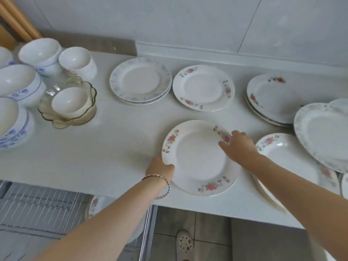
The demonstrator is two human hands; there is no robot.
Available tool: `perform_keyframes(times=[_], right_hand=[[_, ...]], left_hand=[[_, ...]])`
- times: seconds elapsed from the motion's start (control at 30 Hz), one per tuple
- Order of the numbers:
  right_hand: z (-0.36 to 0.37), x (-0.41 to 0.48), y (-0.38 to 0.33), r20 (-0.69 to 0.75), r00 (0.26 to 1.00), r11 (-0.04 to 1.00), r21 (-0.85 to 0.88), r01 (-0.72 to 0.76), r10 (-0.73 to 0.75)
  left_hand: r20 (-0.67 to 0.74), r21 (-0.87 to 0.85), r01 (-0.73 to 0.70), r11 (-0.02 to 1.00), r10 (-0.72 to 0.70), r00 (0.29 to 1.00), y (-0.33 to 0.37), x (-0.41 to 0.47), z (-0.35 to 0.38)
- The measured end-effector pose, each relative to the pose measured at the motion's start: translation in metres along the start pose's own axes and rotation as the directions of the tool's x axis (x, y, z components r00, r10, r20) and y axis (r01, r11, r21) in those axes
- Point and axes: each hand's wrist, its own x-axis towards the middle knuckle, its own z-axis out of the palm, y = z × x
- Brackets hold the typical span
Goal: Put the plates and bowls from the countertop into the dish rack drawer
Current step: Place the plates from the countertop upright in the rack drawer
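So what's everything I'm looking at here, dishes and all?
counter: one, white, centre
front plate: one, white with pink flowers, atop another at the front edge
blue-rimmed plates: small stack, white, back middle
flowered plate: one, white, right of those
red-flowered plates: a stack, white, back right
heart-shaped plate: one, white, far right
deep plate: one, white with pink flowers, front right
bowls: at least six, white, some blue-marked, left end
glass bowls: apparently two nested, amber, left, a white bowl inside
dish rack drawer: one, metal, open below the counter, holding a plate
shoe: one, pale, floor
left hand: gripping the front plate's left rim
right hand: gripping its right rim
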Motion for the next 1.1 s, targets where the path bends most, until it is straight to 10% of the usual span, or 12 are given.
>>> perform_keyframes(times=[0.47,0.8,1.1], right_hand=[[0.018,-0.026,0.005,0.153,0.988,0.983,0.186,-0.010,-0.018],[0.073,-0.175,-0.099,0.232,0.909,0.890,0.386,0.242,-0.347],[0.196,-0.275,-0.172,0.433,0.865,0.918,0.389,0.073,-0.253]], left_hand=[[-0.119,-0.050,-0.013,0.999,0.007,0.993,-0.030,-0.015,-0.024],[-0.206,-0.010,0.024,1.000,-0.025,0.978,-0.185,-0.059,-0.162],[-0.198,0.145,0.154,0.977,-0.124,0.972,-0.322,-0.042,-0.253]])
